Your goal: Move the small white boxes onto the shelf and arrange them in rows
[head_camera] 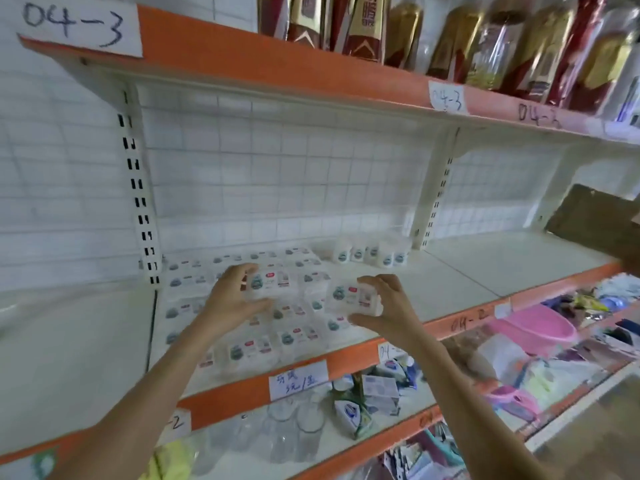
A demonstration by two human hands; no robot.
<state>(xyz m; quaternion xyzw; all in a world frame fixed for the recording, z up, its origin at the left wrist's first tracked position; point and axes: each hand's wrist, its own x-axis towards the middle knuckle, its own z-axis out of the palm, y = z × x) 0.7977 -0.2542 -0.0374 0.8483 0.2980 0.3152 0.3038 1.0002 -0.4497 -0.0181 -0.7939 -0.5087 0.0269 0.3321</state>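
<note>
Several small white boxes (294, 336) lie flat in rows on the white shelf (485, 268) with an orange front edge. My left hand (230, 299) grips one white box (268, 282) between thumb and fingers above the rows. To its right, my right hand (388, 306) grips another white box (353, 296), held just over the right end of the rows. A few more white boxes (372, 252) stand upright at the back of the shelf.
The shelf's right half is bare. A brown cardboard flap (595, 220) juts in at the right. Bottles in red and gold wrapping (450, 39) fill the shelf above. Below are glass cups (294, 427), soap boxes (379, 393) and pink plastic basins (540, 327).
</note>
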